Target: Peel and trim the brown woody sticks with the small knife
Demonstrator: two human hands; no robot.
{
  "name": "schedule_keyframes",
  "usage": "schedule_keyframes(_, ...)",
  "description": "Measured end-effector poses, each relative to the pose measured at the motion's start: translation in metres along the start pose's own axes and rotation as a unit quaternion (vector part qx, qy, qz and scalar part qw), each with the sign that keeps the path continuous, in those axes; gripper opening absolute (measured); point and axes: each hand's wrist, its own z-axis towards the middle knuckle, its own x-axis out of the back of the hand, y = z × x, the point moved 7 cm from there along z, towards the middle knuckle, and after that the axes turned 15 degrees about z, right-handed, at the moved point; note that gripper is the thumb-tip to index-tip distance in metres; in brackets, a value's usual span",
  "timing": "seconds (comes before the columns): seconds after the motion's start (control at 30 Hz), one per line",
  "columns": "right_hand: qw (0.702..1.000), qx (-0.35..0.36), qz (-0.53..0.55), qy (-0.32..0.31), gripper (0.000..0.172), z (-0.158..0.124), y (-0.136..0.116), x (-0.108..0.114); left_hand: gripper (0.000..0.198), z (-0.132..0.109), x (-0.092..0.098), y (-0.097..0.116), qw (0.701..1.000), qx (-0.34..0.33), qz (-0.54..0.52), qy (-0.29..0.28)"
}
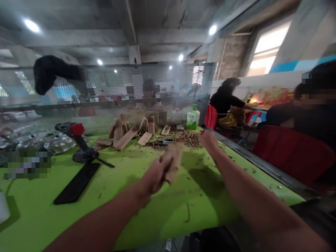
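Observation:
My left hand [159, 172] is wrapped round a flat, light brown piece [176, 161], held tilted above the green table [147, 213] and blurred by motion. To the right, my right hand [209, 140] is closed near the table's right edge, beside a heap of brown shavings [187, 138]. A small red-orange spot shows at its fingers; what it grips is too small to make out. Past the held piece lies a dark tool [164, 141] among shavings. Several brown wood-like pieces [125, 139] stand and lie at the back.
At the left stand a red and black cordless drill [81, 141] and a long black flat object [77, 183]. A green-labelled bottle [193, 117] is at the back, before a perforated metal screen [110, 94]. A metal rail [252, 159] edges the right side; people sit beyond on red chairs [291, 154].

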Motion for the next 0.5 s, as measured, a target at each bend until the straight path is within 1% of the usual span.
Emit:
schedule_keyframes(0.03,1.0,-0.009,0.02,0.009,0.039,-0.001,-0.002,-0.002,0.026,0.005,0.01,0.002,0.999,0.002,-0.022,0.039)
schedule_keyframes(0.07,0.999,-0.004,0.044,0.012,0.037,-0.004,-0.009,-0.007,0.023,0.01,0.019,0.003,0.996,0.008,-0.043,0.072)
schedule_keyframes(0.1,0.998,0.02,0.066,0.005,0.035,-0.01,-0.021,-0.014,0.019,0.014,0.029,0.004,0.993,0.014,-0.06,0.1)
schedule_keyframes(0.13,0.995,0.057,0.077,-0.008,0.032,-0.017,-0.037,-0.021,0.017,0.018,0.036,0.004,0.99,0.02,-0.072,0.117)
schedule_keyframes(0.23,0.982,0.166,0.076,-0.04,0.025,-0.046,-0.082,-0.036,0.013,0.024,0.046,0.005,0.989,0.02,-0.08,0.124)
schedule_keyframes(0.3,0.973,0.214,0.067,-0.06,0.023,-0.066,-0.101,-0.039,0.013,0.024,0.048,0.006,0.988,0.006,-0.085,0.125)
schedule_keyframes(0.4,0.96,0.263,0.05,-0.086,0.023,-0.086,-0.117,-0.043,0.012,0.024,0.052,0.006,0.986,-0.001,-0.093,0.136)
schedule_keyframes(0.5,0.95,0.292,0.04,-0.103,0.023,-0.095,-0.124,-0.047,0.014,0.025,0.053,0.007,0.987,-0.015,-0.088,0.134)
